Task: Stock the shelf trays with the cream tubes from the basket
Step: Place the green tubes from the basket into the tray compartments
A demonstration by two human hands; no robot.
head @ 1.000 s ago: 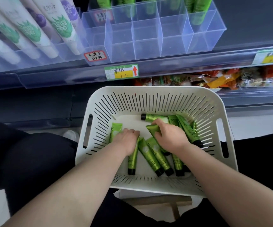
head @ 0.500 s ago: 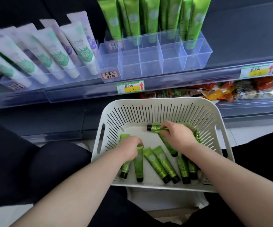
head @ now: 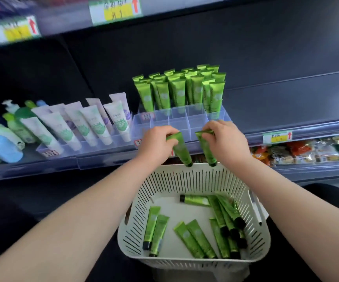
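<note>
Two green cream tubes are up in the air, one per hand, between the basket and the shelf tray. Left hand [head: 154,143] pinches the left tube [head: 179,147] near its crimped end; right hand [head: 225,141] pinches the right tube [head: 206,147] the same way. Both hang cap-down, caps just above the basket's far rim. Likely reason: the stocked tubes [head: 179,90] stand cap-down with the crimp up, so this grip lets each drop straight into a slot with no flip. The hands are apart, side by side, each closed on its own tube.

The clear divided tray [head: 197,122] sits just beyond the hands on the shelf. Its far rows are filled, while the near compartments look empty, so these two probably go there, in neighbouring slots.

The white slotted basket [head: 184,180] sits near, below the hands, seemingly on the person's lap. More loose tubes [head: 195,238] lie flat in it, a pair at left, a pair in the middle and a pile along the right wall; plenty are left to stock.

Left of the tray stand white and purple tubes [head: 95,125], leaning in their own tray, with bottles [head: 3,139] further left. Snack packets [head: 298,151] fill the lower shelf at right.
</note>
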